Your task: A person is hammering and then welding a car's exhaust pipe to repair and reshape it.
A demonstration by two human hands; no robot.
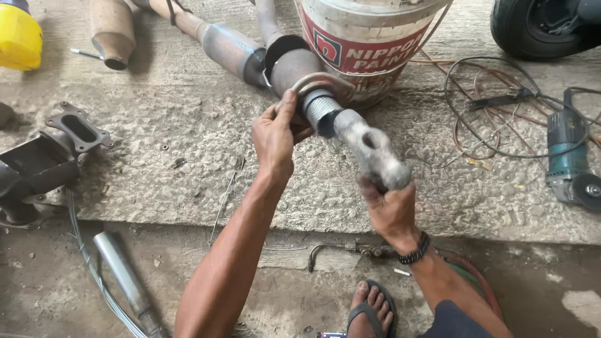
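Metal exhaust pipe [369, 147] in both hands

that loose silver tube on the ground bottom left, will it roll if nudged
Probably: the silver tube is round and smooth, lying flat on fairly level concrete. It looks like rigid metal, so it should not bend. The grey wire running alongside may stop it on that side.

I am crouching over a rough concrete slab [188, 144]. Lying on it are a bucket [366, 44], an angle grinder [570, 156], coiled wire [494, 106] and a metal flange part [53, 153]. A steel tube [125, 281] is lying on the floor [50, 294] below.
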